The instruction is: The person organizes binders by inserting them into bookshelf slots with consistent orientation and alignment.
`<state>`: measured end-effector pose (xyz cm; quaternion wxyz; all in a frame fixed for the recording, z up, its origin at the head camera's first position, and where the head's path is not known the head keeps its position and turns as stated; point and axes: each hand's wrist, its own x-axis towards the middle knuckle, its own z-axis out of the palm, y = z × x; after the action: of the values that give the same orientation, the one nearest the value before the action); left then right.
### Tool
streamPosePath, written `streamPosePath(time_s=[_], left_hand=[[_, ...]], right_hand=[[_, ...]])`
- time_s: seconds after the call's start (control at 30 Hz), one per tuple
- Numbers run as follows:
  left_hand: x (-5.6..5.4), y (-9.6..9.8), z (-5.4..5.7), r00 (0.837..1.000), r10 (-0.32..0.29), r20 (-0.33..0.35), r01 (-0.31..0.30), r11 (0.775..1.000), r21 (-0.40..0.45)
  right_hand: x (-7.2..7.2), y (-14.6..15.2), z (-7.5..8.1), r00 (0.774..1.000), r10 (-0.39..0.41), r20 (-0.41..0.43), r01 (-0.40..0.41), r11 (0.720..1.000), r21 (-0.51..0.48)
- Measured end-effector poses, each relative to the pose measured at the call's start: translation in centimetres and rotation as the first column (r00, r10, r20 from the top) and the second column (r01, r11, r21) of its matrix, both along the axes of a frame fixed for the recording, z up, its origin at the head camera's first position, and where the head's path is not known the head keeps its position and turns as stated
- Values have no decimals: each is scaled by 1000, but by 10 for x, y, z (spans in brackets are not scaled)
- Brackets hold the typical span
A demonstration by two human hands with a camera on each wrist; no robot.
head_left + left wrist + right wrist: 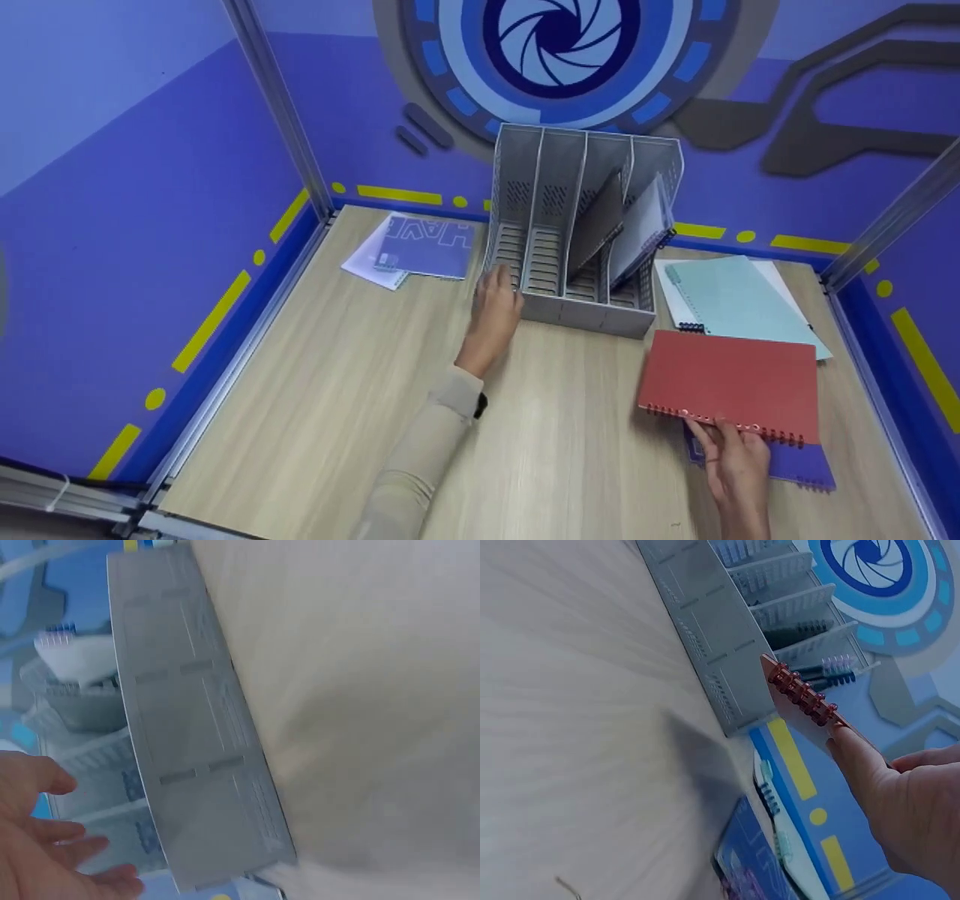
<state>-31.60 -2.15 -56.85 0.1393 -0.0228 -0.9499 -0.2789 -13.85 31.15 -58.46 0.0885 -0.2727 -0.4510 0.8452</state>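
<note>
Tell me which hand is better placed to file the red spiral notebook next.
Likely the right hand: it grips the red spiral notebook by its bound edge, while the left hand, near the gray four-slot file organizer, holds no notebook.

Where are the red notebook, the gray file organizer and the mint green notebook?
Red notebook (729, 381): head view, middle of its cover.
Gray file organizer (589, 317): head view, outer face of its front wall.
Mint green notebook (741, 298): head view, middle of its visible cover.
</note>
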Motion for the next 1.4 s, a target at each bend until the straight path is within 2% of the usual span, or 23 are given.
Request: streamPosePath(time_s=[0.1, 0.17, 0.3, 0.4, 0.53, 0.63, 0.8, 0.97, 1.07, 1.2, 1.33, 1.4], left_hand=[[-11, -9, -1, 992, 42, 119, -46, 998, 31], [-18, -14, -5, 985, 53, 165, -64, 996, 61], [-30, -24, -13, 986, 59, 153, -81, 986, 142], [-36, -30, -18, 989, 72, 132, -96, 978, 185], [-45, -40, -20, 977, 105, 187, -145, 966, 213], [-51, -44, -18, 966, 115, 232, -164, 965, 206], [-57, -49, -14, 965, 108, 237, -159, 965, 210], [-60, -53, -15, 960, 102, 260, -176, 944, 280], [-62, -57, -15, 958, 78, 276, -166, 935, 312], [-65, -63, -15, 961, 39, 273, -142, 919, 367], [-67, -68, -16, 960, -3, 280, -122, 895, 429], [-67, -70, -16, 959, -22, 284, -114, 884, 454]], right_hand=[[-4, -10, 1, 999, 40, -7, -39, 999, 35], [-7, -16, 2, 997, 81, -12, -80, 994, 70], [-13, -26, 4, 991, 135, -24, -130, 983, 133], [-17, -32, 6, 987, 149, -51, -141, 980, 137], [-20, -39, 6, 981, 162, -104, -149, 981, 122], [-21, -44, 6, 977, 181, -116, -162, 975, 154], [-30, -54, 10, 967, 210, -148, -179, 963, 200], [-45, -66, 16, 962, 198, -188, -153, 962, 227], [-57, -73, 20, 956, 194, -218, -139, 960, 243], [-74, -78, 24, 937, 224, -268, -145, 947, 286], [-91, -80, 26, 918, 281, -281, -167, 914, 369], [-99, -82, 27, 914, 311, -261, -179, 885, 429]])
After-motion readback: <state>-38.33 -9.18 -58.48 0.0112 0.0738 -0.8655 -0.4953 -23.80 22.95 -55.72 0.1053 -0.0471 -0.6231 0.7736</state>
